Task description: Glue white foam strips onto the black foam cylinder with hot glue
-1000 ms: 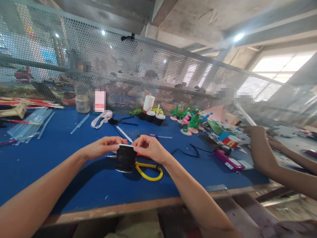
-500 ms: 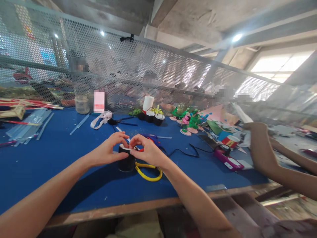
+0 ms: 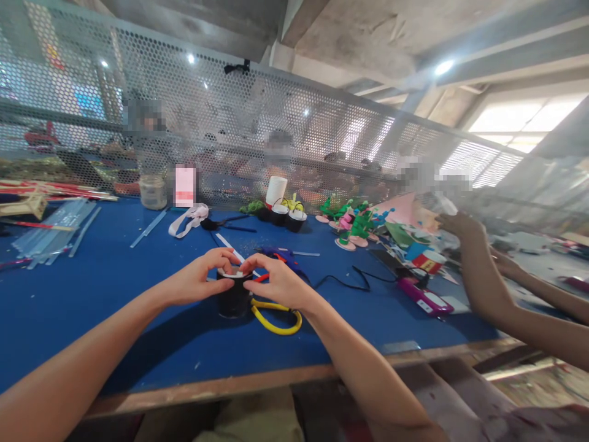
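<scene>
A small black cup (image 3: 234, 301) with a white rim stands upright on the blue tabletop. My left hand (image 3: 202, 279) is closed on its left side, thumb outside and fingertips over the rim. From the right, my right hand (image 3: 278, 281) pinches the same rim, fingers bent into the opening. A bit of white material shows between the fingertips, and the inside of the cup is mostly hidden. Just right of the cup lies a yellow loop (image 3: 278, 331), perhaps a tool handle. Behind my right hand is a blue tool with red parts (image 3: 288, 259), partly covered.
Translucent sticks (image 3: 59, 236) lie at left. Two black cups with handles (image 3: 296, 220) stand near the mesh partition (image 3: 221, 147). Green figures on round bases (image 3: 361, 224) and a purple power strip (image 3: 424, 299) with a black cord are to the right. Another person's arm (image 3: 488, 282) reaches in there.
My fingers have shifted slightly on the cup's rim, and more of its opening shows. The cup has moved slightly left. At right, the other person's hand has moved left with a pale object.
</scene>
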Demonstrator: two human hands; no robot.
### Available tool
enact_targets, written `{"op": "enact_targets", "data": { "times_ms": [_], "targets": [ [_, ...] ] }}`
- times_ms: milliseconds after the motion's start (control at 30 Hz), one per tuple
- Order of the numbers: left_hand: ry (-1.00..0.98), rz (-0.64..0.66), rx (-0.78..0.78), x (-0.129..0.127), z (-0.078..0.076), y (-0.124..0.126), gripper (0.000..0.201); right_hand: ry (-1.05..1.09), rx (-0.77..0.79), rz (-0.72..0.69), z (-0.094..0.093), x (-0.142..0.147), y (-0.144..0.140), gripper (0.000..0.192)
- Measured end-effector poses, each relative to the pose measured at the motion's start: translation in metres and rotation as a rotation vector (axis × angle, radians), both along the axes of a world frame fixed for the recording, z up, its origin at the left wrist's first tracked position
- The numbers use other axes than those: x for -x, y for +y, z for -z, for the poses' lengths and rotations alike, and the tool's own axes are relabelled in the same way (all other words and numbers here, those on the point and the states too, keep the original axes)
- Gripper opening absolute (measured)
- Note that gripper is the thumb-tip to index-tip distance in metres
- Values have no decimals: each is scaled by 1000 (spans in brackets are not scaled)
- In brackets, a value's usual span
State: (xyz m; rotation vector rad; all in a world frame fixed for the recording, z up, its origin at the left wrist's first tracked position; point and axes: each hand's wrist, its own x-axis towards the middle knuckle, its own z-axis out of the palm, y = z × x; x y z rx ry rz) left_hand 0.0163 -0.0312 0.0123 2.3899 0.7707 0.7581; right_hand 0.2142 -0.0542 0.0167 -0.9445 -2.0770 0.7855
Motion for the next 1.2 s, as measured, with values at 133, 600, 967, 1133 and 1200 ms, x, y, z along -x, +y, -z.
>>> {"op": "enact_targets", "data": {
  "times_ms": [133,600,967,1133,1200],
  "targets": [
    [-2,-1,25,-1,0,0,12,-24,-21,17,-1,1,-1,13],
    [-22,-6,142,-2,-2,1,13,-41,-132,77,4,-6,6,4],
    [-19,-25,170,-2,-2,2,14,-68,-208,62,5,-8,9,11],
    [-14,-23,169,-2,-2,3,14,-64,-294,15,8,-10,11,9],
    [-14,-21,171,-1,-3,3,14,-73,-331,8,9,-11,12,8]
  ]
}}
